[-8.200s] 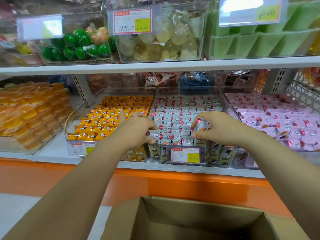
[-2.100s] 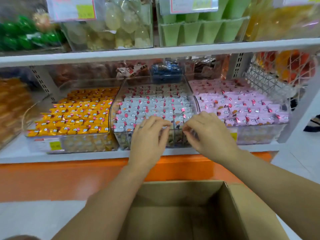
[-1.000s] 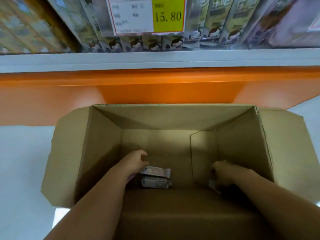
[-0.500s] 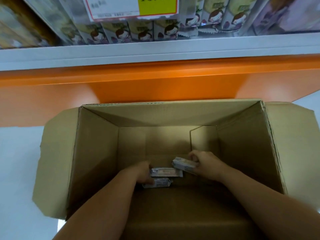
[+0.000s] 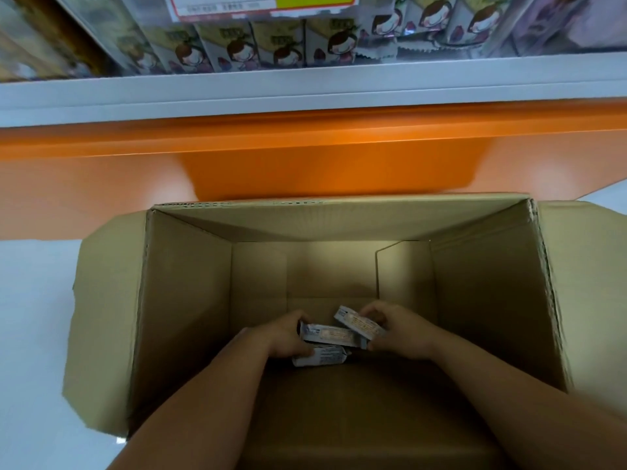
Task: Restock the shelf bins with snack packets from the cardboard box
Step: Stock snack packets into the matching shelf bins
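Since half a second ago the right hand (image 5: 395, 329) has swung its packet (image 5: 359, 326) over toward the left hand (image 5: 288, 337), so all three now bunch at the box (image 5: 183, 300) bottom, near its front wall. Right fingers are pinched round that upper packet; left is curled on the middle packet (image 5: 327, 336), and the third (image 5: 319, 356) sits under it, can't tell if it's actually gripped. Looks like the gather step. Next move: stack them, lift clear, up to the bins (image 5: 237, 45) above the box.

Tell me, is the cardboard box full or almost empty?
Almost empty. The cardboard box shows bare floor; only three snack packets are visible, between the left hand and right hand.
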`<state>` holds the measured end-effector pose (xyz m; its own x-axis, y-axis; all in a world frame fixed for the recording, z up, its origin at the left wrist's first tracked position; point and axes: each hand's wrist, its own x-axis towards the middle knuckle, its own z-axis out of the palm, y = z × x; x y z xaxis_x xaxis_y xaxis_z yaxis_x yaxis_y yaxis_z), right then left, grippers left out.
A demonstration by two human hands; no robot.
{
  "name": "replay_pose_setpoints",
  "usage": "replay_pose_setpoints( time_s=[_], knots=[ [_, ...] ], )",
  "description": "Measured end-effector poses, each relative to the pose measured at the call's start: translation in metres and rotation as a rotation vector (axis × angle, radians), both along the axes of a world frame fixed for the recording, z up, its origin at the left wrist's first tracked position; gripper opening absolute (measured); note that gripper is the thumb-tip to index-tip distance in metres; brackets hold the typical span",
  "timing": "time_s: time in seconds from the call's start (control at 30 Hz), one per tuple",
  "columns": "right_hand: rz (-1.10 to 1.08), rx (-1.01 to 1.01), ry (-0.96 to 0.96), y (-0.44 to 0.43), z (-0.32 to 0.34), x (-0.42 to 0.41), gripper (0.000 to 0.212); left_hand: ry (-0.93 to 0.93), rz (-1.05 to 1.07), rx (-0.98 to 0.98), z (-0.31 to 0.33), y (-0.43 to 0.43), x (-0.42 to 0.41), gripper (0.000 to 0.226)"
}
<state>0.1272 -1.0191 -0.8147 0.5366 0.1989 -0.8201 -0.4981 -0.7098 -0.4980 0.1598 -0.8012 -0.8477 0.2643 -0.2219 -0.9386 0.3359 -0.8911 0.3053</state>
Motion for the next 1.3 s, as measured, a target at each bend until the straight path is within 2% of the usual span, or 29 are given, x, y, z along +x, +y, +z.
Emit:
replay_pose_setpoints(
  time_s=[0.13, 0.27, 0.43, 0.63, 0.7, 0.87, 0.93, 1.0, 1.13, 1.3],
  knots=[
    [-0.02, 0.002, 0.007, 0.0, -0.006, -0.004, 0.044, -0.009, 0.233, -0.124, -0.001, -0.008, -0.003, 0.055],
    [-0.045, -0.019, 0.022, 0.002, -0.008, -0.007, 0.049, -0.017, 0.396, -0.195, -0.002, -0.019, -0.009, 0.042],
    [-0.042, -0.001, -0.002, 0.008, 0.002, -0.007, 0.05, -0.091, 0.441, -0.199, 0.003, -0.023, -0.01, 0.029],
    [-0.061, -0.028, -0.054, 0.01, 0.017, -0.008, 0.049, -0.164, 0.513, -0.233, 0.016, -0.03, -0.009, 0.024],
    [-0.05, -0.045, -0.092, 0.011, 0.018, -0.009, 0.041, -0.186, 0.564, -0.23, 0.018, -0.032, -0.01, 0.027],
    [-0.054, -0.058, -0.137, 0.014, 0.008, -0.012, 0.029, -0.082, 0.842, -0.271, 0.015, -0.035, -0.007, 0.062],
    [-0.128, -0.077, -0.177, 0.012, -0.002, -0.009, 0.024, -0.031, 0.918, -0.271, 0.009, -0.034, -0.007, 0.071],
    [-0.221, -0.097, -0.19, 0.009, -0.009, -0.004, 0.028, -0.002, 0.973, -0.268, 0.004, -0.033, -0.009, 0.069],
    [-0.419, 0.025, -0.005, 0.013, -0.02, 0.003, 0.061, 0.022, 1.039, -0.219, -0.003, -0.037, -0.009, 0.057],
    [-0.451, 0.109, 0.155, 0.023, -0.029, 0.002, 0.058, 0.013, 0.93, -0.216, -0.002, -0.048, -0.01, 0.043]
  ],
)
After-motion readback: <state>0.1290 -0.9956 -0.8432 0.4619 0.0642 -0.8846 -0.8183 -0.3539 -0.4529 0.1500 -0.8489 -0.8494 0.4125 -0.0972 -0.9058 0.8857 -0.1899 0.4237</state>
